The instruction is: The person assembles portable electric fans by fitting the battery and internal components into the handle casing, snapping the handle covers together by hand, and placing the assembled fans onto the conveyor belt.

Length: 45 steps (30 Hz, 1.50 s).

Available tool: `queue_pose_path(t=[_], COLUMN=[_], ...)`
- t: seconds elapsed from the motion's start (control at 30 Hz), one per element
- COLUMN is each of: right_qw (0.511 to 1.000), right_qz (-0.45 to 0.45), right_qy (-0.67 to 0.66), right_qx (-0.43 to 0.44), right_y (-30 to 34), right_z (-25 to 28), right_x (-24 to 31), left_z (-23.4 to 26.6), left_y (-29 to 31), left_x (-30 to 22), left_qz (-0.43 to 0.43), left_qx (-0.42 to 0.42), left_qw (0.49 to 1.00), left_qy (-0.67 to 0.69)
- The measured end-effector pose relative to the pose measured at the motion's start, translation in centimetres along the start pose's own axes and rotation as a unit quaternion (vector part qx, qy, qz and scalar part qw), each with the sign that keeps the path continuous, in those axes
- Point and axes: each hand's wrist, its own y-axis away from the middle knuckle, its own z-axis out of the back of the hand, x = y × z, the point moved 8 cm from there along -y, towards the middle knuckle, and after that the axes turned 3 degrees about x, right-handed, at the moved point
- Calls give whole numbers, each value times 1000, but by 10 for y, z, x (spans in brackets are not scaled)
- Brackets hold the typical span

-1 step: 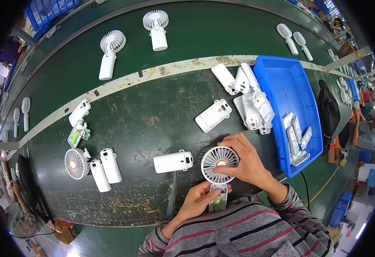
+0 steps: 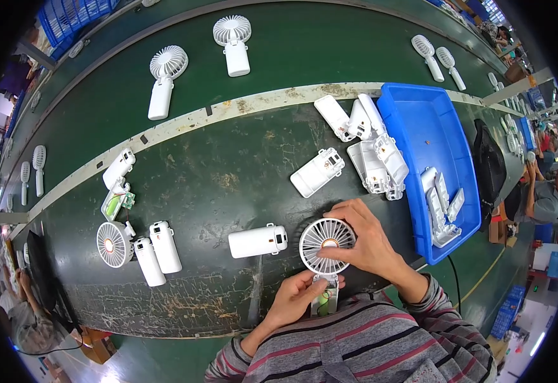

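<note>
A white handheld fan (image 2: 316, 237) is in both my hands at the table's near edge, its round grille facing up. My right hand (image 2: 371, 246) grips the grille, thumb on the front near the centre and fingers round the far rim. Below the grille, my left hand (image 2: 293, 299) pinches the handle at its neck. That handle is uncovered, showing a green battery cell (image 2: 323, 301) and wires; my shirt hides its lower end. To the left of the fan lies a white handle cover (image 2: 253, 242), and another handle cover (image 2: 316, 173) lies farther off.
A blue tray (image 2: 424, 246) with white shell pieces stands right, beside a pile of shells (image 2: 371, 163). On the left are another fan head (image 2: 114, 244), an uncovered handle (image 2: 114, 203) and several covers (image 2: 165, 246). Finished-looking fans (image 2: 235, 54) lie on the green belt beyond the pale rail.
</note>
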Motion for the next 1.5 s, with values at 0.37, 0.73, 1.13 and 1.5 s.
queue_pose_path(t=[0.37, 0.73, 1.13, 1.5], right_qw=[990, 966, 949, 928], right_qz=[-58, -127, -193, -188], right_qy=[-119, -227, -249, -317], right_qx=[-40, -5, 20, 53], right_y=[39, 56, 47, 50], right_z=[3, -25, -30, -32], right_x=[-6, -27, -31, -29], left_z=[10, 9, 18, 12], left_y=[-9, -12, -12, -16], left_x=[-4, -1, -3, -10], left_qz=[-27, -66, -123, -159], left_qx=[-131, -125, -175, -185], left_qw=[977, 979, 977, 966], left_qy=[167, 144, 10, 80])
